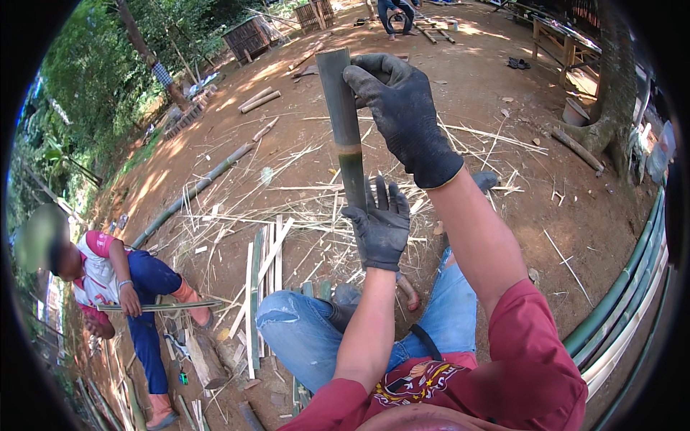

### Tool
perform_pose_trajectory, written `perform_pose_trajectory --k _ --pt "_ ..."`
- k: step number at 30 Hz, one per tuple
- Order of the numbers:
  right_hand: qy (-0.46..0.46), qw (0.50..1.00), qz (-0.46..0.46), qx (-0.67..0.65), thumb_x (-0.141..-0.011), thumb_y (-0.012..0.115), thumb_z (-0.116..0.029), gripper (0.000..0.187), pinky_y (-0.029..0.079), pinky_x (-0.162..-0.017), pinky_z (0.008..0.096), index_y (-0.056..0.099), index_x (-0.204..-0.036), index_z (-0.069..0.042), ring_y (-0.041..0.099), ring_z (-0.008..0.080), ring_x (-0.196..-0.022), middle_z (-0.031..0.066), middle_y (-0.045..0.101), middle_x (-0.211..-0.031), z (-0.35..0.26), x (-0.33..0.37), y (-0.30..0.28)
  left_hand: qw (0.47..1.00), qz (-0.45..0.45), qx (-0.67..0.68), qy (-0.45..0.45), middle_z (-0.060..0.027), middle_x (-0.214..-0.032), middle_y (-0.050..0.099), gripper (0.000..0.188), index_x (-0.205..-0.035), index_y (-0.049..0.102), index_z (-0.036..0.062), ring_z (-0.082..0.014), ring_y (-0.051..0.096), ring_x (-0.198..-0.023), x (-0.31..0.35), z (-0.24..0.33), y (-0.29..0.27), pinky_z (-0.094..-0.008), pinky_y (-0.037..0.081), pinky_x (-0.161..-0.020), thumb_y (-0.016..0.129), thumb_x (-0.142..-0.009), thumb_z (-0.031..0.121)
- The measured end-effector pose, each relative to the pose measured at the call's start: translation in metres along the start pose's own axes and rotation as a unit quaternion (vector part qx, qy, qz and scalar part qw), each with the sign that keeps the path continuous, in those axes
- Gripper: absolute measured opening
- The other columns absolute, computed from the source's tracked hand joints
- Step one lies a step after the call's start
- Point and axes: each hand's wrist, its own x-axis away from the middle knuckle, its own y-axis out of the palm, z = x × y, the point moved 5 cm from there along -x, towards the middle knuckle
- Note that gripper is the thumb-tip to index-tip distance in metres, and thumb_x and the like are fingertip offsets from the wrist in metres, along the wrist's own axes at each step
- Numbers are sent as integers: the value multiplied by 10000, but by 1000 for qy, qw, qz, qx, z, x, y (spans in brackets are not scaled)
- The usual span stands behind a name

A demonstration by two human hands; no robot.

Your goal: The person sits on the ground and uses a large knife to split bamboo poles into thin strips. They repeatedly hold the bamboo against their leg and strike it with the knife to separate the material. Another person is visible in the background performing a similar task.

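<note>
A split bamboo piece (338,108), dark green with a pale brown band at its node, stands nearly upright in front of me. My right hand (402,108), in a black glove, pinches its upper part by the right edge, thumb and fingers closed. Lower down, my left hand (384,233), gloved too, holds the bottom end in the crook of the thumb. The left fingers stretch upward beside the bamboo, slightly apart. Beyond both hands, pale bamboo shavings (295,183) litter the brown dirt.
Cut bamboo slats (264,266) lie left of my jeans. At the left, a person (136,287) in orange boots holds a bamboo strip (165,307). A long bamboo pole (190,192) lies behind that person. Bent poles (618,287) run along my right, below a tree trunk (612,86).
</note>
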Motion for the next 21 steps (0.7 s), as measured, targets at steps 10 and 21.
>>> perform_pose_trajectory --k 10,21 --pt "36 992 -73 98 -885 720 -226 293 557 -683 286 691 -1031 27 694 145 -778 122 729 -886 59 29 -3 614 -28 -727 308 -96 -951 708 376 -1186 640 -3 -146 660 -887 -8 103 173 -285 537 -777 721 -918 248" --pt "26 973 -197 113 -908 704 -215 273 570 -671 316 692 -1000 41 696 170 -747 142 719 -844 76 12 38 559 -133 -808 130 -77 -1024 694 301 -1159 660 -6 -152 657 -949 -64 157 199 -310 544 -846 672 -951 212"
